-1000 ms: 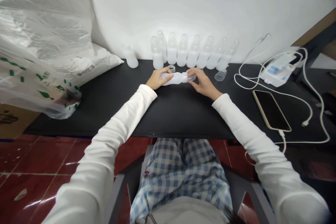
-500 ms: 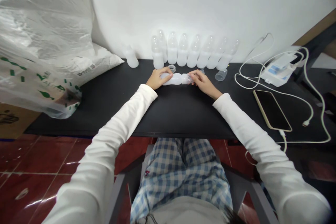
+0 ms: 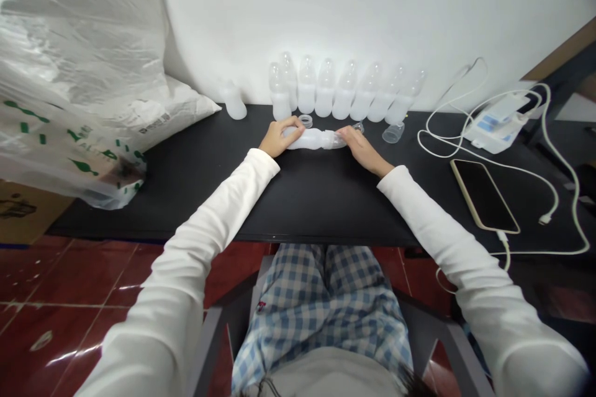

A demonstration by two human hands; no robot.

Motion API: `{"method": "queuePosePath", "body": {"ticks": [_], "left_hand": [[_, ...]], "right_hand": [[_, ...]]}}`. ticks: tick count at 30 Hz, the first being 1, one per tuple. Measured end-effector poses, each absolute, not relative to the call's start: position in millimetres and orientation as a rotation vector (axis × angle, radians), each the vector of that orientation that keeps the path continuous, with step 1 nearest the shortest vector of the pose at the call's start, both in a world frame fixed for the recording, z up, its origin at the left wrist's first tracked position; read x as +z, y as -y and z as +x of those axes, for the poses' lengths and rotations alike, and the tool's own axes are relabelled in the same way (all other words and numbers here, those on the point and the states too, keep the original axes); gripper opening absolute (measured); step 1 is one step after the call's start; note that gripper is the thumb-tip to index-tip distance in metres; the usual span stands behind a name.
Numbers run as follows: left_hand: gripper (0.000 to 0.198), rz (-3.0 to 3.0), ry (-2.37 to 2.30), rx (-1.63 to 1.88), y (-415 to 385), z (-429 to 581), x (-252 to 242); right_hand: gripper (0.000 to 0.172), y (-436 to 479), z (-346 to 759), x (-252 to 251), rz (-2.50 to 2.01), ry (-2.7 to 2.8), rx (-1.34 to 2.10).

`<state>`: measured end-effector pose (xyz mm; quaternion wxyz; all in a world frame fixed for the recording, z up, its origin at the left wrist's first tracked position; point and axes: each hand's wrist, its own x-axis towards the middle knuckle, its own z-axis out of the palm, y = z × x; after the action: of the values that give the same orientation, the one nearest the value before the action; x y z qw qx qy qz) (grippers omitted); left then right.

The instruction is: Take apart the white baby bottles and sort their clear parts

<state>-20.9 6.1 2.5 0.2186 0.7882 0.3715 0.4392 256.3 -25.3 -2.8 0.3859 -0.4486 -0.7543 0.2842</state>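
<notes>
Our left hand [image 3: 279,138] clasps the baby bottle [image 3: 311,139], our right hand [image 3: 364,150] its clear cap [image 3: 336,141]. The bottle's long axis runs sideways, cap rightward.

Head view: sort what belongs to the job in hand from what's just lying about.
Job in hand, apparently:
held bottle, in the left hand
clear cap, in the right hand
standing bottles
loose ring
loose cup

Probably just lying about:
phone
power strip
cables
box
white bag, contents unclear
</notes>
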Motion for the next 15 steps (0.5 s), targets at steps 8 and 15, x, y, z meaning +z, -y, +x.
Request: {"method": "queuePosePath", "body": {"ticks": [8,15], "left_hand": [[0.046,2.132,-1.042,1.258,-6.9,-20.3,4.7],[0.059,1.912,-1.035,1.324,-14.7,-25.4,1.6]], "right_hand": [[0.068,18.6,255.7,-0.9,-0.981,1.839,1.026],[0.063,16.0,264.2,3.0,-0.931,1.793,0.838]]}}
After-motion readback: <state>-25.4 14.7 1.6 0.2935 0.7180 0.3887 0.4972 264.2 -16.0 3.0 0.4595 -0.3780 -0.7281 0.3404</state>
